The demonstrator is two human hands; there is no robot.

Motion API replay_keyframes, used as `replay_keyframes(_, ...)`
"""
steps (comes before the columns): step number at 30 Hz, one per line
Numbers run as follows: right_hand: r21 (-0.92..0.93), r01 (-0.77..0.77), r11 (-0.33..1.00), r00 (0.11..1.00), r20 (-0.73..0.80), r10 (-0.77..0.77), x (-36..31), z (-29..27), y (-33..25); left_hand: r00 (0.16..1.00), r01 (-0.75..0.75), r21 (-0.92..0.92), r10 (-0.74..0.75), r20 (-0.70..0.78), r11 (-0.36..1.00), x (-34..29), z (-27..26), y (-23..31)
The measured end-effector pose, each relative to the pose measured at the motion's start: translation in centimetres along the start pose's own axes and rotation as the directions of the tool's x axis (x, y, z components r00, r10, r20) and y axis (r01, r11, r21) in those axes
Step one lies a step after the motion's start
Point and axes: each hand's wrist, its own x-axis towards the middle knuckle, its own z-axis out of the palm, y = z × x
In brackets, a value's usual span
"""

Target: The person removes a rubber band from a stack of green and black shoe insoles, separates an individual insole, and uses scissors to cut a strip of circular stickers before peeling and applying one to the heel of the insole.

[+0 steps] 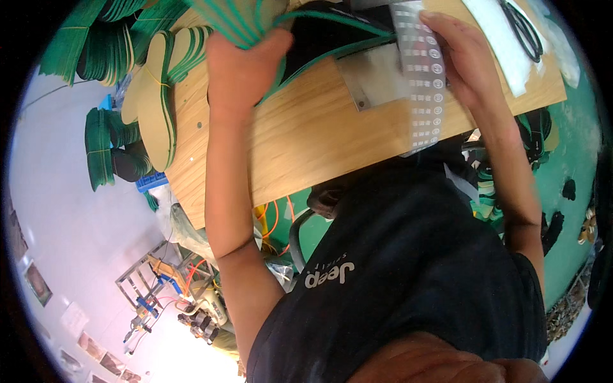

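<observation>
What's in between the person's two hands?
In the head view, between the left hand and the right hand lie a black, green-edged piece, a flat grey plate on the wooden table and, nearest the right hand, a see-through strip printed white.

the left grip [246,73] holds green-edged insoles [237,22] toward the left edge of the tabletop [306,147]. the right grip [466,60] holds a translucent label strip [423,83] reaching the near edge.

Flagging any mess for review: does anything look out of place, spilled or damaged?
Dark patches on the green floor at the right break up its surface; stains or scraps, I cannot tell. At the table, nothing looks spilled or damaged: the left hand holds green-edged insoles, the right hand a printed clear strip.
</observation>
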Motion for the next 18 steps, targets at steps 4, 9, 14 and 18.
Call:
replay_keyframes(4,-0.253,-0.092,0.963,0.988,0.094,0.12,-0.1,2.0,0.9,0.969,0.135,-0.319,-0.192,-0.155,0.938,0.3,-1.5,-2.6)
replay_keyframes(9,-0.347,-0.07,0.935,0.985,0.125,0.12,-0.3,2.0,0.9,0.978,0.094,-0.427,-0.163,-0.128,0.899,0.1,-1.4,-2.5)
replay_keyframes(14,-0.425,-0.079,0.902,0.996,0.005,0.089,-1.1,3.7,0.3,0.982,0.084,-0.419,-0.147,-0.12,0.904,0.0,-1.1,-2.2)
replay_keyframes(18,-0.421,-0.167,0.891,0.985,-0.031,0.17,-0.7,3.7,-0.1,0.986,0.078,-0.387,-0.128,-0.106,0.919,0.0,-1.2,-2.6)
